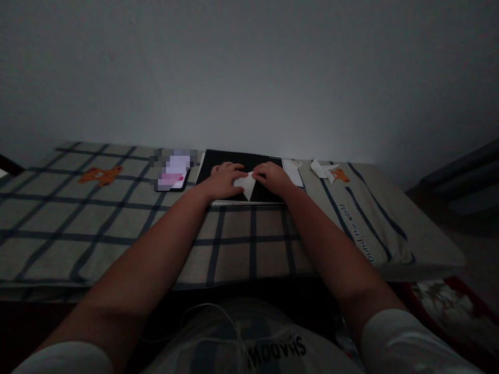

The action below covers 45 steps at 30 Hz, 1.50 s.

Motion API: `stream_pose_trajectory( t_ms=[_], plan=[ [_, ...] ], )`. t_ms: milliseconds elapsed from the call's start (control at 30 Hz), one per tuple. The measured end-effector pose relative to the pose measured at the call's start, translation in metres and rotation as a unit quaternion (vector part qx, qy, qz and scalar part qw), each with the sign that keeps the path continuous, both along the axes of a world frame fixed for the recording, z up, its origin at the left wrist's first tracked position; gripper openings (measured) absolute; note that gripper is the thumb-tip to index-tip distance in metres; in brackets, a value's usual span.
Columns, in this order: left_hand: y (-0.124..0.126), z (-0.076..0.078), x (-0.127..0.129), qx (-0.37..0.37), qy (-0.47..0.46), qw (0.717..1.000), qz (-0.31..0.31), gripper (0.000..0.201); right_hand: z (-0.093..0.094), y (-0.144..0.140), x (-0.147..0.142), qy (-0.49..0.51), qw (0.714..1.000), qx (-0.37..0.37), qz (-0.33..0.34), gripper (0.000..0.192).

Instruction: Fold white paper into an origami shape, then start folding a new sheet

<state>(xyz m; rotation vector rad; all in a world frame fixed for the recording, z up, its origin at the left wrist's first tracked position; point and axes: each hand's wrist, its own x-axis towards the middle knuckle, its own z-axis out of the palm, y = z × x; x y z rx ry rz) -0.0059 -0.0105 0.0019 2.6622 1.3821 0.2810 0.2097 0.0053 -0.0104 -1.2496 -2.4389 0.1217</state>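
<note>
A small piece of folded white paper [248,191] lies on a black-covered pad [220,160], one corner pointing toward me. My left hand [225,181] rests over its left part with fingers stretched out and the thumb apart, lying on the paper. At the paper's upper right edge, my right hand [271,175] has its thumb and forefinger pinched together. The palms hide part of the pad, and the paper's left side is partly covered by my left fingers.
The pad sits on a checked cloth [234,249] against a wall. Left of it lies a phone [173,174] with a lit, partly blurred screen. White sheets [293,174] and a folded paper shape [322,169] are on the right. Lower right, a red container [463,291] holds whitish pieces.
</note>
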Motion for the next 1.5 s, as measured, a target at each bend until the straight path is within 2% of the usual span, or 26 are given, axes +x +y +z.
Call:
stream_pose_trajectory(
  t_ms=[100, 333, 500, 700, 867, 1133, 1367, 1500],
  plan=[
    [-0.001, -0.003, 0.003, 0.043, -0.016, 0.999, 0.021, 0.042, 0.002, -0.001, 0.001, -0.031, 1.0, -0.004, -0.005, 0.024],
    [-0.005, -0.006, 0.006, 0.109, -0.001, 0.994, 0.028, 0.035, 0.006, -0.007, -0.005, -0.085, 0.996, 0.008, -0.025, 0.03],
    [-0.004, -0.004, 0.007, 0.089, 0.025, 0.995, 0.026, 0.037, 0.009, -0.013, -0.008, -0.121, 0.991, 0.012, -0.049, 0.035],
    [0.002, -0.006, 0.004, 0.054, 0.018, 0.998, 0.03, 0.039, 0.01, -0.011, -0.003, -0.1, 0.991, 0.005, -0.094, 0.032],
    [0.003, -0.006, 0.003, 0.043, 0.019, 0.999, 0.025, 0.038, 0.011, -0.008, 0.003, -0.087, 0.991, -0.001, -0.106, 0.028],
    [0.004, -0.008, 0.002, 0.04, 0.015, 0.999, 0.023, 0.037, 0.023, -0.015, 0.006, -0.082, 0.983, -0.017, -0.164, 0.027],
    [0.002, -0.006, 0.001, 0.046, 0.017, 0.999, 0.016, 0.037, 0.023, -0.012, 0.009, -0.096, 0.973, -0.019, -0.21, 0.029],
    [0.002, -0.006, 0.0, 0.06, 0.015, 0.998, 0.005, 0.037, 0.023, -0.012, 0.009, -0.055, 0.975, -0.017, -0.215, 0.031]
  ],
)
